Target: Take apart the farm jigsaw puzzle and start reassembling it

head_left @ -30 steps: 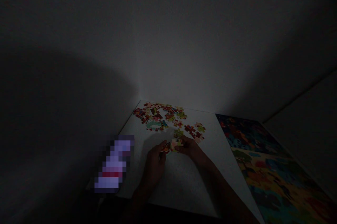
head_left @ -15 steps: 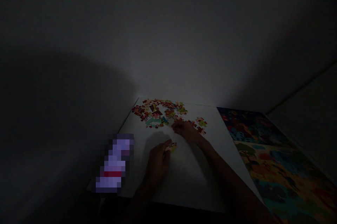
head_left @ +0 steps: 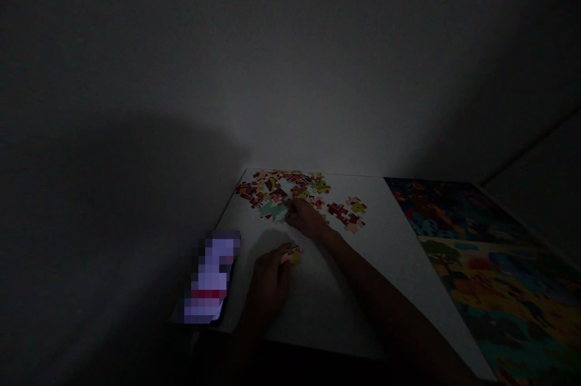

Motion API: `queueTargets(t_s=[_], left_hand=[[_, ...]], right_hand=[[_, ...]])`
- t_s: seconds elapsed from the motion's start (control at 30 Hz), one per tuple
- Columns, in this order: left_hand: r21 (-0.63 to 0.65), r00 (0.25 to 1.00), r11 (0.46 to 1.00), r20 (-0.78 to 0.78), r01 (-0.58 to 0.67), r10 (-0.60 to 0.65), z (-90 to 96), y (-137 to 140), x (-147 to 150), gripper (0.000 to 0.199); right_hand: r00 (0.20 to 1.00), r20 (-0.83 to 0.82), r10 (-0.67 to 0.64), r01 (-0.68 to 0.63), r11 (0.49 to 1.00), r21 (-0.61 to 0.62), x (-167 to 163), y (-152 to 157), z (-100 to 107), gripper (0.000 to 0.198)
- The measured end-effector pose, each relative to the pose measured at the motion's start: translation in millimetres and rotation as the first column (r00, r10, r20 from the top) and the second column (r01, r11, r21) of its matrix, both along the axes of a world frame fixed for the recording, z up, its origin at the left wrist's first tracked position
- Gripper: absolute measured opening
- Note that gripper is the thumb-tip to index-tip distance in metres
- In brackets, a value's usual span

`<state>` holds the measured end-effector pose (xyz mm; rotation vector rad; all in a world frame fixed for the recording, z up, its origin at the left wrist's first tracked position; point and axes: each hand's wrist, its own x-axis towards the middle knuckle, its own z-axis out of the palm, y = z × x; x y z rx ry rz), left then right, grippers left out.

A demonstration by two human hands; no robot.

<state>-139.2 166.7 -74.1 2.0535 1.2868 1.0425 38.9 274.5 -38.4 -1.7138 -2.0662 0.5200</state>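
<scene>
My left hand [head_left: 269, 277] is closed on a small pink and yellow puzzle piece [head_left: 291, 255], held low over the near half of the white table. Farther forward, my right hand [head_left: 303, 216] reaches down into the loose puzzle pieces [head_left: 267, 183], its fingers pinched together. What lies between those fingertips, if anything, is too dark and small to make out. Beside the right fingertips lies a pale green patch of pieces [head_left: 271, 210]. Right of that hand, a small cluster of red and pink pieces [head_left: 347, 218] rests on the table.
A lit phone [head_left: 211, 277], its screen blurred, lies at the left edge of the white table [head_left: 381, 289]. Colourful picture sheets [head_left: 481, 271] with animals cover the right side. A wall [head_left: 308, 71] rises directly behind, and the room is dim.
My right hand has moved left and slightly forward, to the green pieces. The left hand keeps the puzzle piece in nearly the same place. The view has shifted slightly.
</scene>
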Motion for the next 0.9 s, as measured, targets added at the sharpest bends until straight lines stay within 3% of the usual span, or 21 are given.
queueTargets(t_s=[0.13, 0.27, 0.4, 0.5, 0.6, 0.7, 0.77, 0.83, 0.9], left_hand=[[0.014, 1.000, 1.000, 0.009, 0.005, -0.005, 6.1, -0.6, 3.1, 0.032], [0.016, 1.000, 1.000, 0.013, 0.015, -0.015, 12.6, -1.6, 2.0, 0.030], [-0.011, 1.000, 1.000, 0.027, 0.014, -0.014, 8.7, -0.6, -0.6, 0.030], [-0.075, 0.998, 0.997, 0.048, -0.030, 0.034, 1.8, 1.1, -1.8, 0.035], [-0.124, 0.998, 0.991, 0.051, -0.042, 0.048, -1.6, 2.5, -2.6, 0.041], [-0.134, 0.998, 0.990, 0.032, -0.041, 0.046, -0.3, 3.1, -3.8, 0.043], [-0.132, 0.999, 0.990, 0.028, -0.042, 0.046, 1.6, 3.0, -4.4, 0.044], [-0.123, 0.999, 0.992, 0.021, -0.027, 0.030, 3.1, 3.0, -4.1, 0.045], [-0.106, 1.000, 0.994, 0.006, -0.020, 0.020, 3.4, 3.3, -3.1, 0.047]], right_hand=[[0.997, 0.080, -0.017, 0.021, 0.999, -0.050, 11.0, -15.3, 6.7, 0.053], [0.990, 0.106, -0.089, 0.087, 0.996, 0.027, -4.7, -17.3, 6.5, 0.041], [0.985, 0.122, -0.125, 0.117, 0.990, 0.076, -21.1, -12.7, -1.2, 0.056], [0.993, -0.030, -0.117, 0.119, 0.991, 0.067, -15.8, -10.1, -5.4, 0.045], [0.931, -0.351, -0.100, 0.111, 0.994, 0.011, 4.1, -11.9, -2.3, 0.030], [0.753, -0.656, -0.049, 0.006, 0.998, -0.068, 29.0, -25.1, 11.5, 0.026], [0.663, -0.748, -0.009, -0.165, 0.974, -0.157, 41.2, -40.6, 24.2, 0.030], [0.646, -0.762, 0.046, -0.342, 0.910, -0.236, 45.9, -57.5, 35.3, 0.030], [0.666, -0.738, 0.109, -0.430, 0.864, -0.261, 42.6, -70.9, 41.2, 0.026]])
